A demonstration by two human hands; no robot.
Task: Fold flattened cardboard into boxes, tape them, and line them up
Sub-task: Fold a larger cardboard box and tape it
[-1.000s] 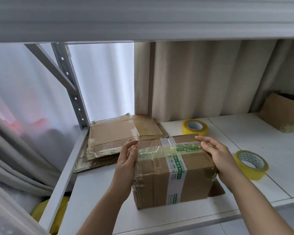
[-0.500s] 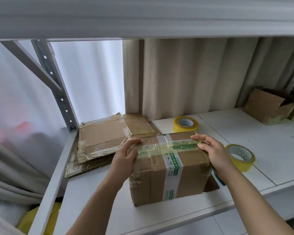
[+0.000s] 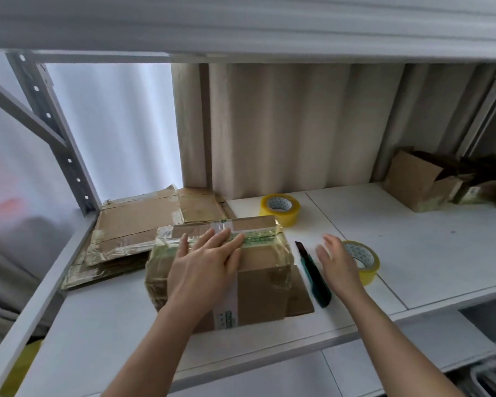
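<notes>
- Centrally in the frame, the taped cardboard box (image 3: 258, 282) sits on the white shelf (image 3: 413, 247).
- My left hand (image 3: 206, 267) lies flat on the box's top, fingers straight over the tape seam.
- My right hand (image 3: 337, 265) hovers open, holding nothing, beside the green utility knife (image 3: 314, 275).
- Right of it I see one yellow tape roll (image 3: 364, 262); another tape roll (image 3: 281, 209) stands behind the box.
- Flattened cardboard (image 3: 143, 224) lies stacked at left; open boxes (image 3: 421, 179) sit upper right.
</notes>
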